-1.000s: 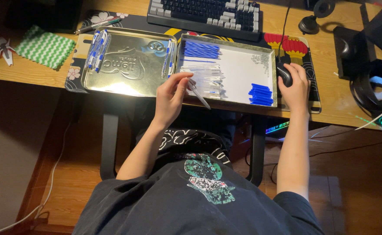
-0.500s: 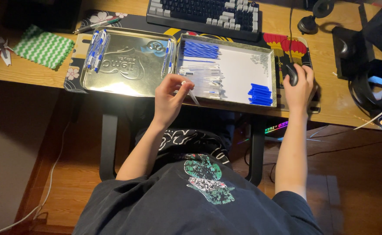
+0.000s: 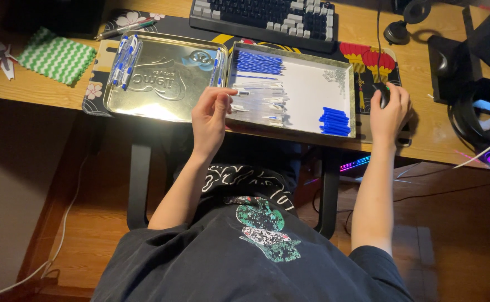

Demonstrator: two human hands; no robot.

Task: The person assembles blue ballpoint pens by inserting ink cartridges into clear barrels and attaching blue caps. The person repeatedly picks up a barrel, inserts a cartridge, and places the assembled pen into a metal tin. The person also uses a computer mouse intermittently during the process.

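My left hand point(image 3: 210, 114) rests at the left edge of a white tray point(image 3: 312, 84), fingers pinched on a clear pen barrel among the pile of clear barrels point(image 3: 259, 99). The tray also holds blue refills point(image 3: 259, 61) at its far end and a heap of blue caps point(image 3: 334, 120) at its near right. Left of it lies a silver tin tray point(image 3: 155, 92) with assembled pens along its left side point(image 3: 125, 62) and right side point(image 3: 217, 60). My right hand point(image 3: 390, 109) lies over a dark computer mouse point(image 3: 384, 95) to the right of the white tray.
A dark keyboard point(image 3: 267, 14) sits behind the trays on a patterned desk mat point(image 3: 368, 59). A green zigzag cloth point(image 3: 58, 56) lies at far left, a loose pen point(image 3: 125, 29) beside it. Headphones point(image 3: 488, 134) with lit rims stand at the right. The desk's front edge runs just below the trays.
My left hand has moved up from the near edge of the white tray to its left edge, carrying the clear barrel. My right hand stayed on the mouse, shifting slightly.
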